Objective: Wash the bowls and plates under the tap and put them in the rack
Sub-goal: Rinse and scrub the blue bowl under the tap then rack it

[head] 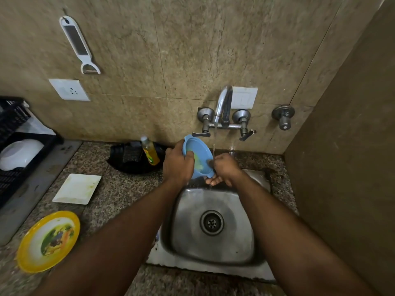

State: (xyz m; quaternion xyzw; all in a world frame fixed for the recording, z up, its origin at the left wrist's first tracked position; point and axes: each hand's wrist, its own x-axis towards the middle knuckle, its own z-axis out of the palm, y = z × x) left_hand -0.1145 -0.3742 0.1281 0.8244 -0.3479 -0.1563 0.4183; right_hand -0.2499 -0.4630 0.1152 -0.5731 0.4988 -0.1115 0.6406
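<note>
Both forearms are bare all the way up, no sleeves showing. Nothing worn on the left hand (178, 165) or right hand (224, 168) either: just bare fingers.

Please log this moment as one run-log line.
step: rinsing | left hand: grips blue bowl | right hand: at bowl rim, under tap stream | rack: white bowl | counter: two plates waiting

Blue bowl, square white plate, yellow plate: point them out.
Blue bowl (197, 149), head view, inner wall.
Square white plate (77, 188), head view, middle of its face.
Yellow plate (48, 241), head view, printed middle.
</note>
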